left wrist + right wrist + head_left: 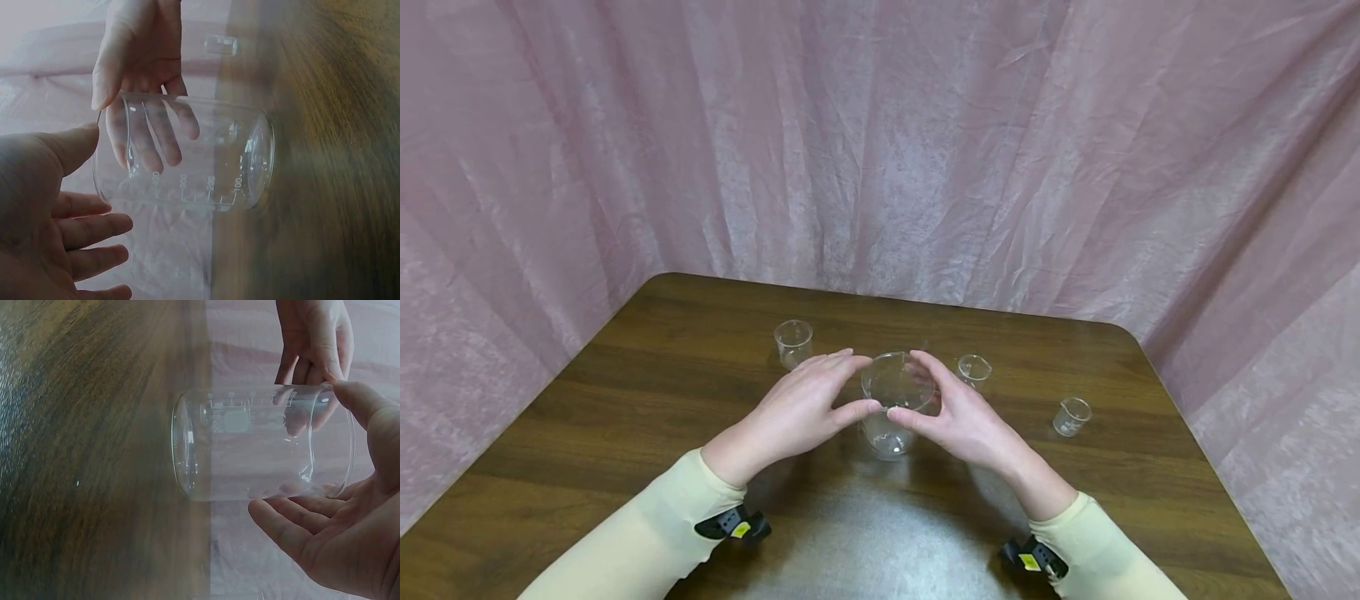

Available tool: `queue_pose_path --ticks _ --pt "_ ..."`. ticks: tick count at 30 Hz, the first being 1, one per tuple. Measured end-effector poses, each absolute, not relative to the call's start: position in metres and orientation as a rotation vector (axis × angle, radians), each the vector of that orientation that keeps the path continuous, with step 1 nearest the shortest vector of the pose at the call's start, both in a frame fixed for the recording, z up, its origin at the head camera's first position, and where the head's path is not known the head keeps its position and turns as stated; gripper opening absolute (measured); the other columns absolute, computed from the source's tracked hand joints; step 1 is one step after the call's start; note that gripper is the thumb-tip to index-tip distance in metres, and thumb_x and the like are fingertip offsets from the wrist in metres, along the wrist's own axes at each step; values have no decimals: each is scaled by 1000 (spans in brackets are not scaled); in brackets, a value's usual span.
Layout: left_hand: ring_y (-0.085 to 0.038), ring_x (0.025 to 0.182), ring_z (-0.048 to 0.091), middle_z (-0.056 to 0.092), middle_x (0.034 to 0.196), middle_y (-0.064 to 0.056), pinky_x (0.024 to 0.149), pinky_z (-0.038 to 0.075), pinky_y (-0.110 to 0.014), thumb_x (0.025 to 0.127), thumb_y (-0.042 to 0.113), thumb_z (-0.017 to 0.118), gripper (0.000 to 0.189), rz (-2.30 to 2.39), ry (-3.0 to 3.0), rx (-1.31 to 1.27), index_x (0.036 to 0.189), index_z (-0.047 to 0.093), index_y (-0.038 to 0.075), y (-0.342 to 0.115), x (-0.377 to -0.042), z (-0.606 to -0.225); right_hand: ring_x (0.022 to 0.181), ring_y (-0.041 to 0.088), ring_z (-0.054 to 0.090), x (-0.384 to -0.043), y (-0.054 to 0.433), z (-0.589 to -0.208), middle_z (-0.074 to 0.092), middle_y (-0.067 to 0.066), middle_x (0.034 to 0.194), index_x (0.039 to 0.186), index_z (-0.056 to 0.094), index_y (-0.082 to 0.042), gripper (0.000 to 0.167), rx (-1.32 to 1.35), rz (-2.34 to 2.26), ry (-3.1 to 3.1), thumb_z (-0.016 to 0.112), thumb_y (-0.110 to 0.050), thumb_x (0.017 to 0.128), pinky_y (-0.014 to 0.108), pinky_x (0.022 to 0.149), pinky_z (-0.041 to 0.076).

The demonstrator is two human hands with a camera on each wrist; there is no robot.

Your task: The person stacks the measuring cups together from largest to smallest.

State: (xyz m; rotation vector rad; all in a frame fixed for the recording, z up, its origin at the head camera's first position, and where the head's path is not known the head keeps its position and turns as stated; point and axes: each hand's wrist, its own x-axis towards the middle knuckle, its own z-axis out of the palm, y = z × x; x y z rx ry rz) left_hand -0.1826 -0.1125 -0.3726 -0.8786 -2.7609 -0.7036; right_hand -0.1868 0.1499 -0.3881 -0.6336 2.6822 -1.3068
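Observation:
A large clear glass beaker (889, 437) with white graduation marks stands upright between both hands. My left hand (805, 404) holds its rim from the left, thumb on the near side and forefinger toward the far side. From the right, my right hand (962, 417) grips the same rim, its thumb close to the left thumb. In the left wrist view the beaker (200, 162) appears sideways, and the other left fingers spread apart beside the glass. The right wrist view shows the right fingers along the wall of the beaker (250, 456).
Smaller glass beakers stand on the brown wooden table (647, 375): one beaker (793, 342) at the back left, another beaker (974, 368) just beyond the right hand, and a third beaker (1072, 417) farther right. A pink curtain (880, 167) hangs behind the table.

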Motion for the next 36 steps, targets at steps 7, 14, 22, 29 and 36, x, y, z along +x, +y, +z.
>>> queue_pose_path --ticks 7,14,22,29,36 --pt "-41 150 53 60 158 -19 123 40 -62 105 44 78 72 -713 -2759 -822 160 55 4 -120 -183 -369 147 29 56 -187 149 -388 60 5 159 169 38 -11 92 -631 -1312 2679 84 -49 99 53 118 47" --pt "-44 153 47 54 163 -21 123 37 -64 107 46 75 77 -710 -2759 -744 166 47 5 -130 -189 -369 144 27 57 -188 148 -389 61 4 156 168 40 -14 90 -626 -1319 2683 84 -48 98 52 116 48" --pt "-43 157 42 51 166 -19 124 35 -68 108 46 73 78 -680 -2769 -676 166 45 2 -139 -199 -375 143 25 58 -187 148 -392 61 0 154 166 42 -18 88 -614 -1318 2689 84 -51 97 50 114 48" --pt "-44 158 39 48 168 -19 125 33 -67 108 47 72 79 -599 -2784 -634 166 44 1 -149 -208 -380 143 25 58 -187 147 -392 62 0 154 166 42 -17 89 -616 -1302 2706 85 -51 96 51 114 49" --pt "-45 158 40 48 168 -21 124 35 -67 108 46 72 80 -551 -2776 -621 166 43 -1 -157 -216 -381 142 24 59 -186 148 -392 63 -1 153 166 43 -19 87 -619 -1298 2708 85 -51 96 50 113 49"
